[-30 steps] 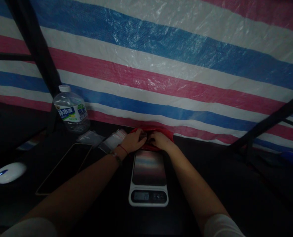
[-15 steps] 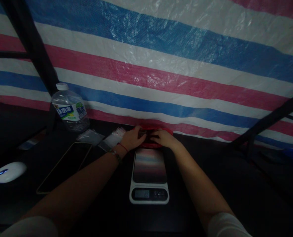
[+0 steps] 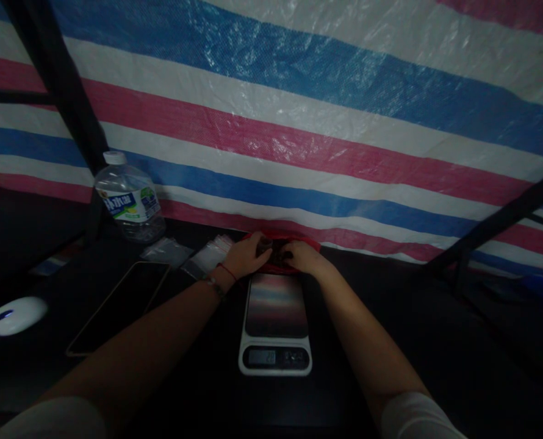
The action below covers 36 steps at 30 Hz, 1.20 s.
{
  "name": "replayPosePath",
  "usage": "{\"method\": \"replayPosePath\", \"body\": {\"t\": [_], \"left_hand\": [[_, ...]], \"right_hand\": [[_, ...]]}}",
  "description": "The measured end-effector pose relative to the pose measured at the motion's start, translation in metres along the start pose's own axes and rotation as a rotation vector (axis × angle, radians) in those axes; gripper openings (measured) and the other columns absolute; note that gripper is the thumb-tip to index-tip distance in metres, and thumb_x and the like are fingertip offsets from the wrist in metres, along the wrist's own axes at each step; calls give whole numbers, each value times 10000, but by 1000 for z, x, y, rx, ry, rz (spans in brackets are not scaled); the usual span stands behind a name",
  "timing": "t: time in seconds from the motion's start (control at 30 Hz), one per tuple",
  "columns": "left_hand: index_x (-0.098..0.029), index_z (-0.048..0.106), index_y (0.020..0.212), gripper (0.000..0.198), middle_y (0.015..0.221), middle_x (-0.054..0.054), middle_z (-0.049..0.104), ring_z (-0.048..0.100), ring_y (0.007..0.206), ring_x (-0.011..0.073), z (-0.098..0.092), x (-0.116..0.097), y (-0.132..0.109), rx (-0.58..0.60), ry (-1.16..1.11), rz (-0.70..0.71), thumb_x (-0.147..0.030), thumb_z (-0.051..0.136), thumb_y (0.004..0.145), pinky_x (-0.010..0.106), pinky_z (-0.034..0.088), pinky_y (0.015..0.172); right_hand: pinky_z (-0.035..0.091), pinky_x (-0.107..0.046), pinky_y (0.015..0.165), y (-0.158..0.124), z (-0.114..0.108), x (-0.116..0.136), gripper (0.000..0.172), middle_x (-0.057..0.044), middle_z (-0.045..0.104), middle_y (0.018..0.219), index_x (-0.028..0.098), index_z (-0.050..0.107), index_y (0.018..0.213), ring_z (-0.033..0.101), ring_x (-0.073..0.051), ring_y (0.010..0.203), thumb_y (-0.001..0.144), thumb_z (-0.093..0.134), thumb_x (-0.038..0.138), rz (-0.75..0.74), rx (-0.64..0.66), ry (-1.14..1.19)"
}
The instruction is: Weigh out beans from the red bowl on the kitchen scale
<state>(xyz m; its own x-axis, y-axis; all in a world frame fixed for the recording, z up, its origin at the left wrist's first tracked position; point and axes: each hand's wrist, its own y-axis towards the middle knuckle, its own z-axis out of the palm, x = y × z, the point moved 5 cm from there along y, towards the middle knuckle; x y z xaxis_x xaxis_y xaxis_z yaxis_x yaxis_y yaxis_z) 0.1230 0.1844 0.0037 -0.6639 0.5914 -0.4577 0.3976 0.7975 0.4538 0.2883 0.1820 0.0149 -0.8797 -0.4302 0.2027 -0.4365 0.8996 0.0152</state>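
Observation:
A red plastic bag (image 3: 294, 235) lies spread at the back of the black table, with small dark pieces (image 3: 278, 251) inside it that are too dim to name. My left hand (image 3: 248, 255) rests at the bag's left side, thumb and fingers bent around a greyish thing that I cannot make out. On the other side, my right hand (image 3: 302, 256) reaches into the bag, its fingertips curled down among the dark pieces. Just in front of the bag sits a white kitchen scale (image 3: 276, 323) with a shiny plate; its display is lit, the digits blurred.
Small clear zip bags (image 3: 210, 255) lie left of my left hand, beside a dark phone (image 3: 118, 308). A large clear bottle (image 3: 129, 198) stands behind them. Farther left is a white mouse (image 3: 17, 316). A striped plastic sheet (image 3: 299, 140) hangs behind the table, between dark frame bars (image 3: 54, 73).
My right hand's fingers have curled in more over the dark pieces. My left hand stays at the bag's left side. The view has shifted slightly.

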Motion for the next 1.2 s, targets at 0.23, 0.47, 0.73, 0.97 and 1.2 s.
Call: {"method": "replayPosePath", "body": {"t": [0.23,0.47,0.73,0.97,1.2], "left_hand": [[-202,558,1135,354,1071,82,671,649,974,245,0,-5,1,49,6,38,-397,560,840,349,513,829],[-190,531,1248,448,1219,89,629,585,1125,249,3,-4,2,14,-17,94,-335,573,825,384,451,999],[-207,578,1153,362,1109,80,663,627,1003,250,4,-5,3,18,-24,75,-343,599,818,377,496,888],[-197,572,1182,404,1080,88,674,642,956,249,7,-6,2,52,-38,75,-391,599,828,368,499,846],[-198,576,1179,409,1053,91,680,638,959,248,8,-5,2,61,-86,87,-405,604,828,375,493,859]], "right_hand": [[468,-274,845,2,-1,-11,282,-76,730,1024,190,732,1014,660,-214,943,771,608,121,0,-74,-13],[467,-280,839,5,5,-11,258,-70,737,976,190,746,947,667,-215,919,755,610,85,1,-43,-8],[471,-306,874,4,-18,-3,235,-55,715,978,196,728,941,637,-190,938,772,606,86,4,-335,209],[476,-320,890,-1,-26,18,277,-40,701,995,207,714,975,626,-172,946,778,573,73,-54,-412,376],[455,-319,951,-3,-29,33,331,-48,687,1069,204,706,1042,611,-173,1017,787,563,50,-114,-361,346]]}}
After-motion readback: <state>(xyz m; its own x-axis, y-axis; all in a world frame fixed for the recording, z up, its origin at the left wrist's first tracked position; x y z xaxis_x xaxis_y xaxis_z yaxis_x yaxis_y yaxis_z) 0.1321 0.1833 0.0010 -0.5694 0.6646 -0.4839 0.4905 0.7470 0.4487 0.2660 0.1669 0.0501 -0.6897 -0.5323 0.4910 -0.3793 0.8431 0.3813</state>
